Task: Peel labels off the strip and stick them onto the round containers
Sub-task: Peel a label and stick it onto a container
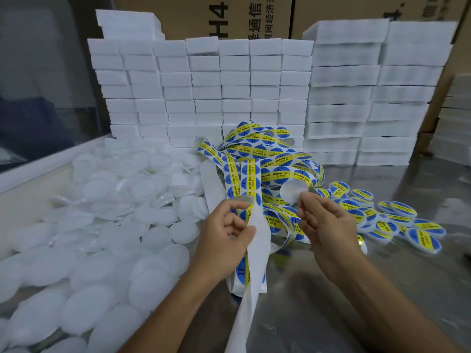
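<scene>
Two cardboard boxes (204, 16) stand at the back. Before them rise stacks of white foam blocks (204, 93), too many to count, on a shiny metal table (382, 289). A heap of dozens of plain white round containers (102, 212) covers the table's left side; roughly fifteen labelled containers (397, 222) lie on the right. One long label strip (257, 154) tangles between them. The left hand (224, 240) grips the strip's white backing. The right hand (328, 225) pinches one peeled label (293, 192), blank side showing, held above the strip.
</scene>
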Motion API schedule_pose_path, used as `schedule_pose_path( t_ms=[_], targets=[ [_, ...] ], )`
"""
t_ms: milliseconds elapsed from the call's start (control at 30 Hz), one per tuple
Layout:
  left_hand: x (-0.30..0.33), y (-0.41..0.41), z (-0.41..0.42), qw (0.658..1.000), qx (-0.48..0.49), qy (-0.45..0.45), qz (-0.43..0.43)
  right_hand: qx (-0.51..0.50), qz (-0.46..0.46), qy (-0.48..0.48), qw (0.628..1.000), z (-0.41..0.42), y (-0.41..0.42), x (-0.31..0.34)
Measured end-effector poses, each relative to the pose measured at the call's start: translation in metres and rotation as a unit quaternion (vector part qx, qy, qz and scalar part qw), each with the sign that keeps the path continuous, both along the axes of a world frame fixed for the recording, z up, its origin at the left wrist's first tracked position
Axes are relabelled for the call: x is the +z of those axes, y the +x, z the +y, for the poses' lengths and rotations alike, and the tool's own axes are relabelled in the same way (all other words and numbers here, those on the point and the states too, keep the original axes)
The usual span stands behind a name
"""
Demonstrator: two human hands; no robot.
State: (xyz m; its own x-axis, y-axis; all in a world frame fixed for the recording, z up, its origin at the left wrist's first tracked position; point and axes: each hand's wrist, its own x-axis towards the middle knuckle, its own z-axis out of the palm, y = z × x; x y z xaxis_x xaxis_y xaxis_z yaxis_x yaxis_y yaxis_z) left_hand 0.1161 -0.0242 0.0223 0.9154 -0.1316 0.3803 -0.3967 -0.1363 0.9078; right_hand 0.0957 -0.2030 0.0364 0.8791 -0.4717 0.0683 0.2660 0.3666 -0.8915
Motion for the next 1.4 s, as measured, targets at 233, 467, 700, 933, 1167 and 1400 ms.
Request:
schedule_pose_path(
  t_ms=[233, 467, 700, 933, 1167, 1400],
  targets=[
    [-0.003, -0.001, -0.002, 0.999, 0.025, 0.049, 0.002, 0.201, -0.058, 0.028, 0.978, 0.021, -0.007, 0.0],
    [0.007, -0.006, -0.003, 0.993, -0.029, -0.044, 0.107, 0.263, -0.05, -0.012, 0.964, 0.03, -0.008, -0.006],
    [0.012, -0.003, 0.004, 0.983, -0.029, -0.156, 0.092, 0.193, -0.013, -0.101, 0.976, 0.03, -0.005, -0.015],
    [0.001, 0.0, 0.007, 0.984, 0.063, 0.026, -0.166, 0.183, -0.005, -0.166, 0.969, 0.031, -0.002, -0.018],
    [0.0, 0.012, 0.018, 0.939, 0.276, 0.079, -0.19, 0.2, 0.012, -0.162, 0.966, 0.032, 0.002, -0.024],
    [-0.004, 0.026, 0.05, 0.845, 0.36, 0.396, 0.019, 0.226, 0.02, -0.155, 0.962, 0.031, 0.002, -0.024]
  ],
)
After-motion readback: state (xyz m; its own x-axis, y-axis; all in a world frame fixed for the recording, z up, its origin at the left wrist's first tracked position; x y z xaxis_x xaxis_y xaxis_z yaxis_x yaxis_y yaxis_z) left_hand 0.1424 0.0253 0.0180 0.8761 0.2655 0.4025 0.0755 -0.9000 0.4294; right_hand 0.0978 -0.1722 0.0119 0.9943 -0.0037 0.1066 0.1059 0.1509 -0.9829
